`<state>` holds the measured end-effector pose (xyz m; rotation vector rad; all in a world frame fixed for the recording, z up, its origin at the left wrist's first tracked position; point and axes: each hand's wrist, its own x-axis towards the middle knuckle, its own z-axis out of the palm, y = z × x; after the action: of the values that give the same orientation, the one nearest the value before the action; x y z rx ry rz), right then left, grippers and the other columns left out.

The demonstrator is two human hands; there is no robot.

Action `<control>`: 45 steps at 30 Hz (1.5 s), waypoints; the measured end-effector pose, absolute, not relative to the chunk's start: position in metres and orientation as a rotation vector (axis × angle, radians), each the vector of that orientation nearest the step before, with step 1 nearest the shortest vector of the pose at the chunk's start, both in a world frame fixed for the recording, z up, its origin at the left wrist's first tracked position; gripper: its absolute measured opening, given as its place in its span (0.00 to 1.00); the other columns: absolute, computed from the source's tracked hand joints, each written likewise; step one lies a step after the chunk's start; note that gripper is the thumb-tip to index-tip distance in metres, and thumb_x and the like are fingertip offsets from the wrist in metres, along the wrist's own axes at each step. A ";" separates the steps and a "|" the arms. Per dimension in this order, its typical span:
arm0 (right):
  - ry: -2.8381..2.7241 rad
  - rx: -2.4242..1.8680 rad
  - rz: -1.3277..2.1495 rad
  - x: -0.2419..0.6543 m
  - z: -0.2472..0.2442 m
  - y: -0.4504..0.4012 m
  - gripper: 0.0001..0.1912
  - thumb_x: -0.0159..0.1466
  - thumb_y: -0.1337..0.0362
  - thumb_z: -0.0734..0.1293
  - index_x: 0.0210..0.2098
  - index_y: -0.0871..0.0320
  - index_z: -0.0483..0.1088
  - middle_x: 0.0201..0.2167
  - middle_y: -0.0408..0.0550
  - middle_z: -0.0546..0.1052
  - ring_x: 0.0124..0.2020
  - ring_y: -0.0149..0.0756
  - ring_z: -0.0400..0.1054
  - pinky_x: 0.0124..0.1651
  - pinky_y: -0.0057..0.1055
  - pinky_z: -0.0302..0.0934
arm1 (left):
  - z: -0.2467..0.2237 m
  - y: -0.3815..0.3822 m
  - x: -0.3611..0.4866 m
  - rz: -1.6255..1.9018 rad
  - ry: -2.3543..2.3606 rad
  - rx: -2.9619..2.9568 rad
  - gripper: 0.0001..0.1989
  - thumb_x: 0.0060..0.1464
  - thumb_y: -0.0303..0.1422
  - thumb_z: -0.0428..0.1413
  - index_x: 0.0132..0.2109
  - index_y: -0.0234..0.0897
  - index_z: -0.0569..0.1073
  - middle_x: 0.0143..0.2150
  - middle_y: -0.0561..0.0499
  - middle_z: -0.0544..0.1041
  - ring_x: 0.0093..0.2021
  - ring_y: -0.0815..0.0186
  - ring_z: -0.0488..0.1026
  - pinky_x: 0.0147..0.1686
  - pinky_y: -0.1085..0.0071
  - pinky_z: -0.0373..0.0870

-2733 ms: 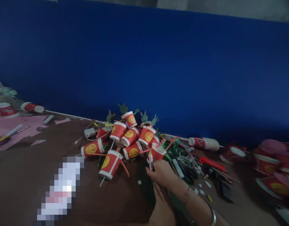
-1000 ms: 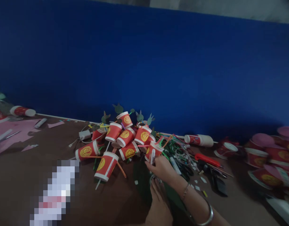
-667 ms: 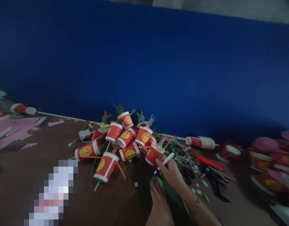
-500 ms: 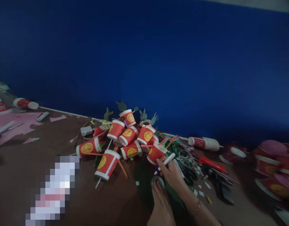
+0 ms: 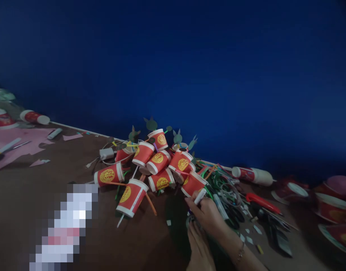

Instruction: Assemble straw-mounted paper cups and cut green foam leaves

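Note:
In my right hand is a white marker, tip down, held between closed fingers. Its tip meets a small round ring-like piece, mostly covered by my hands. My left hand lies with straight fingers, fingertips resting on that round piece. Beneath both hands is dark green paper. Just beyond my right hand a red paper cup leans on a pile of similar cups, which have straws and grey-green animal-head cutouts.
Right of my hands lie a capped marker, a red-handled tool, tangled wires and paper scraps. More cups stand far right. Pink paper and a white adapter are at left. A blue wall closes the back.
My right hand has lowered the marker so its tip now meets the round piece. The whole view has shifted slightly; my left hand keeps its place on the piece.

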<state>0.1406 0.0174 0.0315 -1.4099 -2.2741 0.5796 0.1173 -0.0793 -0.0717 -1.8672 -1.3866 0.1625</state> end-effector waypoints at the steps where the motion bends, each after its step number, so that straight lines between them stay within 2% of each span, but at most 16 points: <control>1: -2.280 -1.412 0.582 0.141 0.031 0.017 0.19 0.64 0.53 0.54 0.21 0.56 0.59 0.18 0.42 0.67 0.22 0.33 0.63 0.28 0.27 0.53 | -0.073 -0.079 0.119 0.194 -1.401 -1.848 0.25 0.49 0.26 0.38 0.47 0.26 0.73 0.45 0.35 0.76 0.46 0.50 0.73 0.42 0.47 0.70; 5: -2.333 -1.410 0.563 0.141 0.032 0.019 0.19 0.64 0.54 0.53 0.22 0.56 0.60 0.17 0.42 0.67 0.22 0.33 0.63 0.28 0.26 0.53 | -0.071 -0.079 0.117 0.261 -1.345 -1.782 0.26 0.50 0.27 0.35 0.47 0.24 0.73 0.44 0.35 0.76 0.45 0.51 0.73 0.42 0.49 0.70; 10: -2.419 -1.424 0.486 0.138 0.035 0.023 0.18 0.65 0.56 0.53 0.22 0.56 0.61 0.18 0.43 0.68 0.22 0.33 0.63 0.28 0.27 0.53 | -0.067 -0.079 0.111 0.164 -1.296 -1.822 0.25 0.50 0.27 0.36 0.46 0.26 0.74 0.43 0.37 0.77 0.45 0.51 0.73 0.41 0.51 0.71; 14: -2.471 -1.402 0.439 0.138 0.036 0.024 0.19 0.65 0.56 0.52 0.22 0.57 0.61 0.20 0.46 0.70 0.23 0.34 0.65 0.29 0.28 0.52 | -0.066 -0.077 0.117 0.343 -1.318 -1.831 0.26 0.48 0.26 0.35 0.42 0.26 0.75 0.40 0.40 0.78 0.43 0.52 0.74 0.38 0.51 0.73; 20: -2.476 -1.396 0.404 0.137 0.037 0.025 0.18 0.65 0.59 0.53 0.22 0.58 0.63 0.20 0.48 0.71 0.23 0.35 0.66 0.28 0.28 0.52 | -0.064 -0.078 0.101 0.436 -1.036 -1.666 0.26 0.50 0.20 0.35 0.52 0.26 0.68 0.43 0.40 0.77 0.43 0.57 0.75 0.38 0.57 0.75; 24: -2.475 -1.396 0.371 0.140 0.036 0.026 0.19 0.65 0.59 0.53 0.21 0.58 0.63 0.19 0.48 0.72 0.22 0.34 0.66 0.27 0.28 0.51 | -0.065 -0.073 0.082 0.369 -0.845 -1.444 0.28 0.49 0.14 0.35 0.55 0.25 0.65 0.42 0.40 0.78 0.40 0.60 0.76 0.35 0.63 0.77; 27: -2.445 -1.374 0.373 0.143 0.035 0.025 0.18 0.65 0.59 0.53 0.22 0.58 0.63 0.19 0.47 0.71 0.21 0.33 0.65 0.27 0.28 0.51 | -0.066 -0.071 0.080 0.321 -0.832 -1.435 0.29 0.49 0.13 0.33 0.55 0.26 0.64 0.40 0.41 0.78 0.40 0.60 0.76 0.35 0.63 0.77; 32: -2.381 -1.329 0.361 0.147 0.030 0.023 0.18 0.65 0.59 0.52 0.22 0.57 0.61 0.18 0.44 0.70 0.21 0.32 0.64 0.27 0.27 0.51 | -0.065 -0.077 0.096 0.251 -1.133 -1.568 0.25 0.49 0.17 0.37 0.48 0.28 0.72 0.40 0.42 0.79 0.43 0.58 0.75 0.40 0.58 0.74; 36: -2.321 -1.356 0.366 0.151 0.028 0.021 0.18 0.65 0.58 0.52 0.22 0.57 0.61 0.18 0.45 0.69 0.21 0.32 0.63 0.26 0.28 0.51 | -0.060 -0.080 0.102 0.111 -1.302 -1.776 0.21 0.50 0.26 0.40 0.41 0.33 0.76 0.41 0.42 0.78 0.44 0.53 0.74 0.41 0.50 0.72; 39: -2.265 -1.393 0.407 0.155 0.027 0.019 0.17 0.65 0.57 0.53 0.22 0.56 0.59 0.18 0.44 0.68 0.21 0.32 0.62 0.26 0.27 0.52 | -0.053 -0.082 0.096 0.013 -1.329 -1.881 0.21 0.49 0.31 0.42 0.42 0.32 0.76 0.42 0.40 0.77 0.45 0.50 0.73 0.42 0.48 0.70; 45: -2.126 -1.407 0.397 0.165 0.014 0.011 0.16 0.64 0.57 0.54 0.22 0.55 0.56 0.17 0.41 0.65 0.20 0.31 0.59 0.26 0.27 0.53 | -0.040 -0.084 0.082 -0.124 -1.292 -1.969 0.21 0.51 0.35 0.43 0.43 0.32 0.76 0.43 0.39 0.77 0.46 0.50 0.73 0.45 0.49 0.67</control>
<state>0.1645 0.0114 0.0141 -1.4074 -2.1258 0.3972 0.0822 -0.0839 -0.0399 -1.9690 -1.2923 -0.1242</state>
